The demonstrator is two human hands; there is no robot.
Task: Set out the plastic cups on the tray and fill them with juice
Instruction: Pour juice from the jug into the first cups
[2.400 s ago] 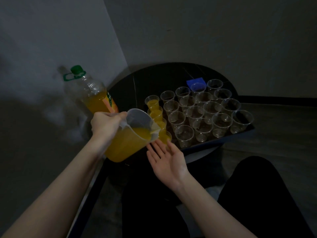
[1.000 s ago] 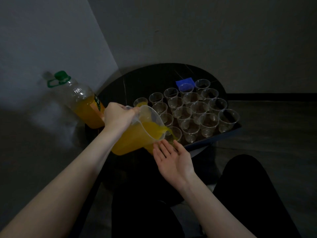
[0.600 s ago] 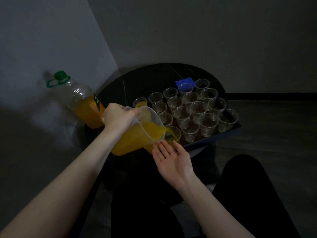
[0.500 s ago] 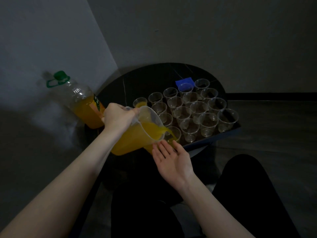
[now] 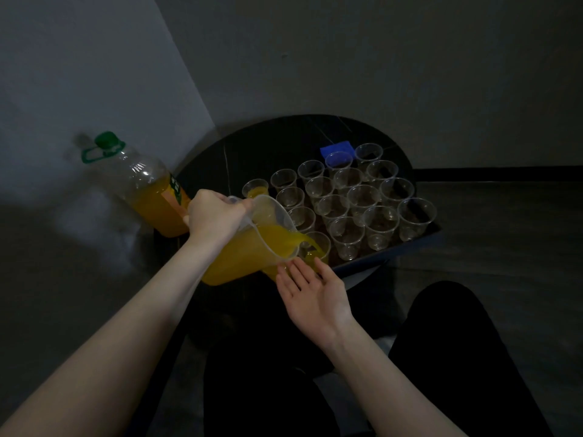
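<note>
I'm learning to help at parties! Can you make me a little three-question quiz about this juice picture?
1. True or false: the left hand holds the jug tipped over a cup at the near edge of the tray.
2. What colour is the cap on the big bottle?
A. green
B. red
C. white
3. Fill in: the right hand lies palm up with its fingers ____.

Key: 1 true; 2 A; 3 straight, holding nothing.
</note>
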